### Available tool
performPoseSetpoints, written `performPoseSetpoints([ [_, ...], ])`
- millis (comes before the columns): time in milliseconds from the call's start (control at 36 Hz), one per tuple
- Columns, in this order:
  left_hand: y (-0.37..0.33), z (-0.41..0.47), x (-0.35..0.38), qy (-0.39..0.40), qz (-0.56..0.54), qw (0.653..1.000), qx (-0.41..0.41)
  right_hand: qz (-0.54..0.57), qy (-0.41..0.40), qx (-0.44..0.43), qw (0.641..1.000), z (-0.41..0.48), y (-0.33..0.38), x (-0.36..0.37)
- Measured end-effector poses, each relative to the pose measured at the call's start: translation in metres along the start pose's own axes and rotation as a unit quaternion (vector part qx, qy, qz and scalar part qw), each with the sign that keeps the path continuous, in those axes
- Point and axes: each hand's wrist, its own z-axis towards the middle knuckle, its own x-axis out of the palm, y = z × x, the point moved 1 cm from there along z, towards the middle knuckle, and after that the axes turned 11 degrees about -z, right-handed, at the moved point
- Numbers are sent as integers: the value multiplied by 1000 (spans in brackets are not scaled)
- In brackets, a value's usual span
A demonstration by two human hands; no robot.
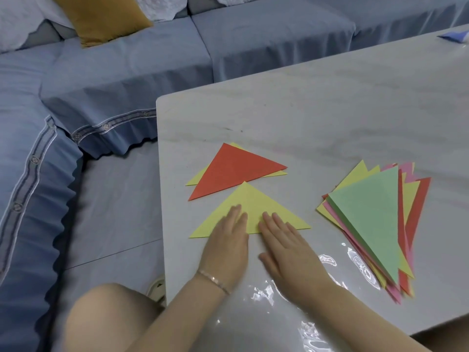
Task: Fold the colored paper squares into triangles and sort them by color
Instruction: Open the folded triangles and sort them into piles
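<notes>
A yellow paper triangle lies flat near the table's left front, its point facing away from me. My left hand and my right hand both press on its near edge with straight fingers. Just behind it a red triangle lies on top of another yellow triangle. To the right sits a fanned pile of triangles, green on top, with yellow, pink and red ones showing beneath.
The white marble-look table has its left edge close to my left hand. A blue sofa with a mustard cushion wraps around behind and to the left. A blue object lies at the table's far right.
</notes>
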Motion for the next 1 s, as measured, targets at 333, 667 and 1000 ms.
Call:
performPoseSetpoints([
  [333,7,-30,1,135,81,987,-28,-43,62,-22,997,3,8,5],
  [667,25,-43,-2,95,40,992,-70,-73,72,33,994,-9,-15,-7],
  [1000,22,-39,-20,8,41,986,-161,-68,95,91,989,-23,-41,-13],
])
